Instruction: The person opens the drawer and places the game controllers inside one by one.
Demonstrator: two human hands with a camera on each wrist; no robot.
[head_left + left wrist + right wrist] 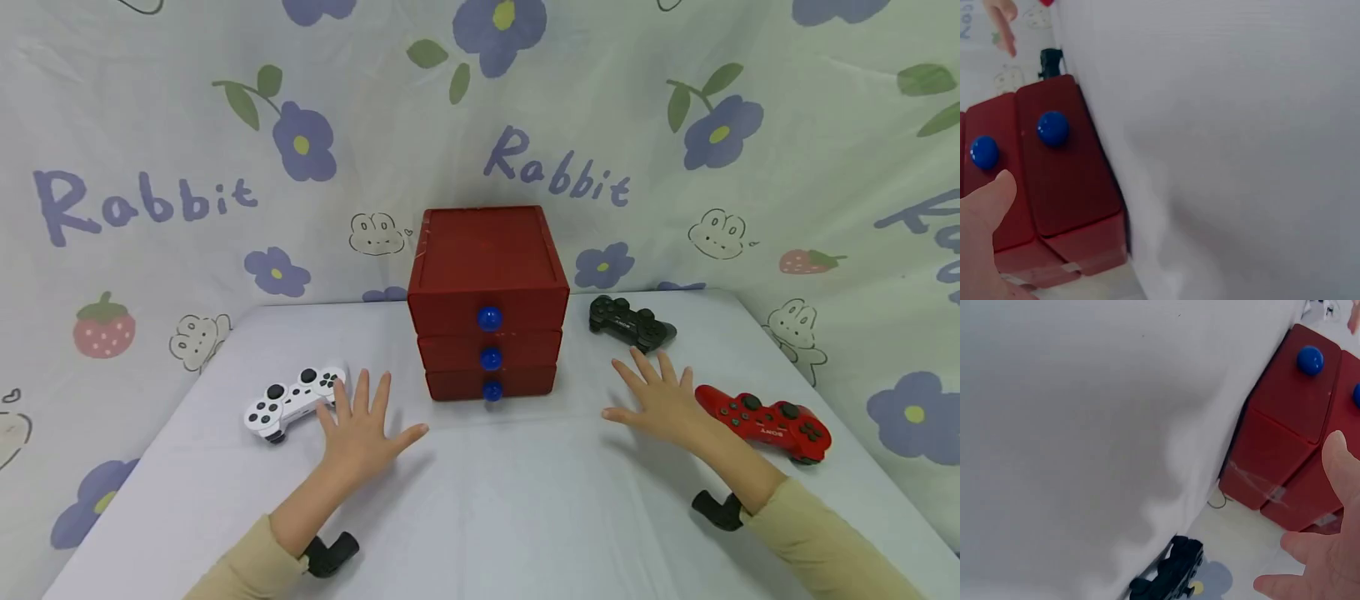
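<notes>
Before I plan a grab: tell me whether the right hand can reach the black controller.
Probably yes: the right hand is empty, its fingers spread near the black controller, with nothing visible between them.

Pale backdrop (360, 125) with a purple-flower and strawberry print; white tabletop (510, 500) before it

a pale backdrop (165, 92) — purple flowers (318, 158), pink strawberries (104, 333), outlined rabbits (377, 237) — rises behind a white-covered table (480, 500); the light is soft
</notes>
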